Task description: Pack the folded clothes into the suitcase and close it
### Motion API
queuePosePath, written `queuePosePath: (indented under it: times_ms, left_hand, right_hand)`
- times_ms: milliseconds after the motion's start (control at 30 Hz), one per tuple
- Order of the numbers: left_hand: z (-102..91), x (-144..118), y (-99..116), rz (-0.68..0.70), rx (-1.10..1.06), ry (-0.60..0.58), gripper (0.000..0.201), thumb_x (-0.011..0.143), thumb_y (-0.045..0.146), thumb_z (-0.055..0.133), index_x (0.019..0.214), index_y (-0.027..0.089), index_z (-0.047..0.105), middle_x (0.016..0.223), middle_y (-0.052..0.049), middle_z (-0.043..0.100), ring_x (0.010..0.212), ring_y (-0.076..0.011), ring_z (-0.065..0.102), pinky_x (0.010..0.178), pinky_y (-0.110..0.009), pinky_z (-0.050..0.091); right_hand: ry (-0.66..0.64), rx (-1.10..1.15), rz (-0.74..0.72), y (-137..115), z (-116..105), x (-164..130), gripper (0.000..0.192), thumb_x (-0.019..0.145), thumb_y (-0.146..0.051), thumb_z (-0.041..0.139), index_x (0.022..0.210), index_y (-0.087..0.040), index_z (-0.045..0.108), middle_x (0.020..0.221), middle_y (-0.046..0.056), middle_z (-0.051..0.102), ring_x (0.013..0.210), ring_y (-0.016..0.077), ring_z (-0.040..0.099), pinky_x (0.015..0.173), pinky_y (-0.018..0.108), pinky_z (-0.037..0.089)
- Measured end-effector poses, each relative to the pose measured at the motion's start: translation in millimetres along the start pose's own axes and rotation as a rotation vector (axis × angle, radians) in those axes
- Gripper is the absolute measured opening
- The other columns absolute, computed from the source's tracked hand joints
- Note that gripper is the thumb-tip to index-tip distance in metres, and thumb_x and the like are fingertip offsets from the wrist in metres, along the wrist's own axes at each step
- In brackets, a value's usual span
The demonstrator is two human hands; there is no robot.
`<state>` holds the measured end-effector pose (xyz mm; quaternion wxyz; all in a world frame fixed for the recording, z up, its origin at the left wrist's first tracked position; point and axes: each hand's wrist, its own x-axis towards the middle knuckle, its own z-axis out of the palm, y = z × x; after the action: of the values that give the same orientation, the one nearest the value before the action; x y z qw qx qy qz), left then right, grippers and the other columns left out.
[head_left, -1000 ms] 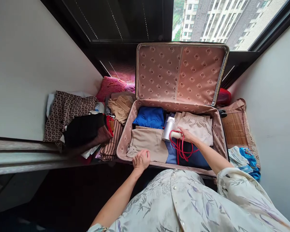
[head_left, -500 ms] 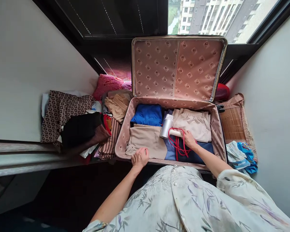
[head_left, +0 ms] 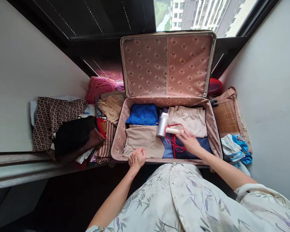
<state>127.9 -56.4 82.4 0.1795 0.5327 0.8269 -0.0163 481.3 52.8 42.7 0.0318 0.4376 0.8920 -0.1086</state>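
An open suitcase [head_left: 118, 146] with pink patterned lining lies in front of me, packed with folded clothes. My left hand [head_left: 137, 157] is curled over its front rim, beside folded beige trousers [head_left: 145, 138]. On the clothes lies what looks like a hair dryer [head_left: 162, 125], with a silver barrel, a pale handle and a looped red cord [head_left: 178, 149]. Just by the handle's end, my right hand [head_left: 188, 141] is slightly blurred, its fingers stretched out and apart from the handle.
A blue folded garment [head_left: 143, 114] and pale elastic-waist trousers [head_left: 188, 120] fill the suitcase's back. Clothing piles [head_left: 72, 132] stand to the left. A brown woven mat [head_left: 226, 117] and blue-white cloths [head_left: 236, 149] lie right. The raised lid [head_left: 147, 64] leans near the window.
My right hand has let go of the hair dryer's handle and drawn back slightly. The left hand stays on the rim. The whole view has shifted a little.
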Motion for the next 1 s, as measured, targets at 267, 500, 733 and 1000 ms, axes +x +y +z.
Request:
queuePosePath:
  times_ms: [267, 500, 733, 1000]
  left_hand:
    - [0.9, 1.2, 0.0, -0.014, 0.023, -0.004, 0.029, 0.101, 0.03, 0.05, 0.105, 0.025, 0.078, 0.118, -0.006, 0.076, 0.1, -0.0249, 0.069, 0.073, -0.032, 0.038]
    - [6.0, 1.6, -4.2, -0.002, 0.021, 0.018, 0.028, 0.1, 0.03, 0.05, 0.102, 0.026, 0.077, 0.117, -0.006, 0.076, 0.098, -0.0245, 0.069, 0.071, -0.032, 0.038]
    - [7.1, 4.0, -4.6, 0.005, -0.015, -0.001, 0.028, 0.101, 0.031, 0.05, 0.099, 0.024, 0.077, 0.111, -0.007, 0.076, 0.096, -0.0245, 0.069, 0.074, -0.032, 0.04]
    - [22.5, 25.4, 5.4, 0.221, -0.284, -0.051, 0.035, 0.092, 0.028, 0.063, 0.124, 0.015, 0.068, 0.121, -0.015, 0.071, 0.11, -0.0263, 0.068, 0.1, -0.037, 0.05]
  right_hand:
    - [-0.078, -0.13, 0.4, 75.4, 33.0, -11.3, 0.067, 0.099, -0.037, 0.037, 0.158, -0.006, 0.038, 0.166, 0.025, 0.033, 0.155, 0.0394, 0.026, 0.115, 0.062, 0.034]
    - [0.038, 0.002, 0.49, 27.2, 15.6, -17.9, 0.057, 0.103, -0.036, 0.036, 0.154, -0.012, 0.046, 0.155, 0.024, 0.048, 0.134, 0.0387, 0.047, 0.104, 0.054, 0.045]
    - [-0.376, 0.01, 0.044, -81.1, 12.8, 12.8, 0.055, 0.104, -0.048, 0.042, 0.137, -0.008, 0.061, 0.131, 0.028, 0.065, 0.12, 0.0354, 0.062, 0.1, 0.049, 0.048]
    - [-0.577, 0.108, 0.002, -119.7, 39.5, 74.5, 0.032, 0.099, -0.03, 0.051, 0.109, -0.014, 0.076, 0.109, 0.024, 0.076, 0.111, 0.0349, 0.072, 0.088, 0.049, 0.057]
